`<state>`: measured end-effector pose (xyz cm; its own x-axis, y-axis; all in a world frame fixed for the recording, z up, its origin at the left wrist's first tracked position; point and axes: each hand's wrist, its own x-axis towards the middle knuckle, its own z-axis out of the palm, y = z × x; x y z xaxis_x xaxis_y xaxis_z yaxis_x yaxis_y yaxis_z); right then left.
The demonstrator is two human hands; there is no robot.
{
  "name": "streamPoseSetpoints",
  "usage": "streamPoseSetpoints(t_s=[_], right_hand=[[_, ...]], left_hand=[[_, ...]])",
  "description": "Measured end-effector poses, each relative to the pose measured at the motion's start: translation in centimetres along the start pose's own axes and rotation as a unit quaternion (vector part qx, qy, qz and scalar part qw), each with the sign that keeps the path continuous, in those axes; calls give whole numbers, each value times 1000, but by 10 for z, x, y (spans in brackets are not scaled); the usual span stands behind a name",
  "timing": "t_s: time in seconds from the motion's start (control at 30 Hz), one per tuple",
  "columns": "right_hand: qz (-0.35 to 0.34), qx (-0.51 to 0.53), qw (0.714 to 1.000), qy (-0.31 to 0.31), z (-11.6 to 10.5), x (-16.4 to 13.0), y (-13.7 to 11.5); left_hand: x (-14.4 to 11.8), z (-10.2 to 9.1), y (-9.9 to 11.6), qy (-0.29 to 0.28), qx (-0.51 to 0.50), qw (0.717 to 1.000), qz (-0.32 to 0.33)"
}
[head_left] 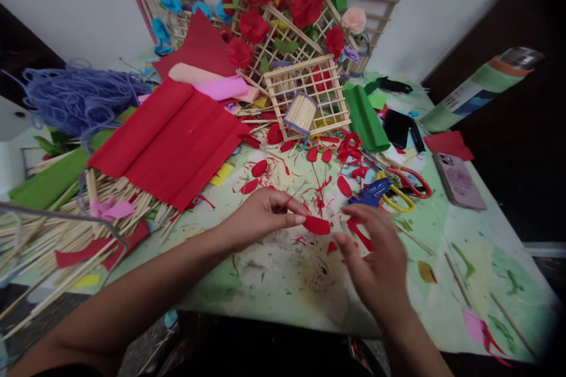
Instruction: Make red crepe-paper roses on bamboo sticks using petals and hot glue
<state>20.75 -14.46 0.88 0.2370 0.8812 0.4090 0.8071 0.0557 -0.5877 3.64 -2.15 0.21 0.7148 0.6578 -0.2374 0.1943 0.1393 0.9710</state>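
Between the thumb and fingers of my left hand (269, 218) is a red paper petal (317, 225), its free end pointing right. Just right of it, my right hand (374, 253) has its thumb and fingers apart with nothing between them. Loose red petals (259, 168) and thin red scraps lie on the table beyond my hands. Behind my right hand are scissors with red-orange handles (411, 179) and a tool with yellow handles (398, 197) and blue wrapping (374, 191).
A large red crepe sheet (172, 141) lies over many thin sticks (145, 194) at left, near purple yarn (84, 97). Stick lattices (307, 97) with paper flowers (307, 1) stand at the back. A phone (460, 181) and a bottle (480, 91) are at right.
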Motion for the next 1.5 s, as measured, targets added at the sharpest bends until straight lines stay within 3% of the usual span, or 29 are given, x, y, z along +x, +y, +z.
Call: streamPoseSetpoints(t_s=[0.07, 0.13, 0.23, 0.27, 0.33, 0.4, 0.47, 0.6, 0.83, 1.03, 1.23, 1.4, 1.5], right_hand=[[1, 111, 992, -53, 13, -9, -9], [24, 177, 982, -55, 20, -8, -8], [72, 132, 988, -32, 22, 19, 4], [58, 79, 994, -55, 23, 34, 9], [4, -29, 987, -160, 29, 67, 13], [-30, -99, 949, -299, 41, 95, 11], [-35, -172, 905, -387, 57, 111, 4], [-43, -209, 884, -416, 78, 116, -5], [-10, -162, 874, -458, 78, 117, -4], [67, -46, 905, -418, 80, 120, 7], [153, -9, 922, -356, 83, 120, 21], [141, -26, 957, -254, 70, 120, 23], [90, 42, 974, -202, 55, 106, 14]], left_hand=[[-4, 9, -1, 48, -94, 994, -35], [-7, 13, -4, 77, -140, 985, -60], [-12, 9, -10, 104, -160, 978, -82], [-13, 6, -11, 99, -160, 978, -91], [-18, 0, -14, 41, -152, 980, -122], [-22, -4, -18, -38, -150, 975, -158], [-25, -4, -23, -80, -156, 968, -179], [-29, -2, -32, -97, -170, 961, -195], [-31, -5, -35, -105, -193, 958, -187], [-31, -4, -36, -113, -189, 956, -194], [-31, -3, -36, -114, -201, 954, -193], [-29, -3, -35, -115, -229, 946, -198], [-28, -3, -34, -119, -261, 936, -203]])
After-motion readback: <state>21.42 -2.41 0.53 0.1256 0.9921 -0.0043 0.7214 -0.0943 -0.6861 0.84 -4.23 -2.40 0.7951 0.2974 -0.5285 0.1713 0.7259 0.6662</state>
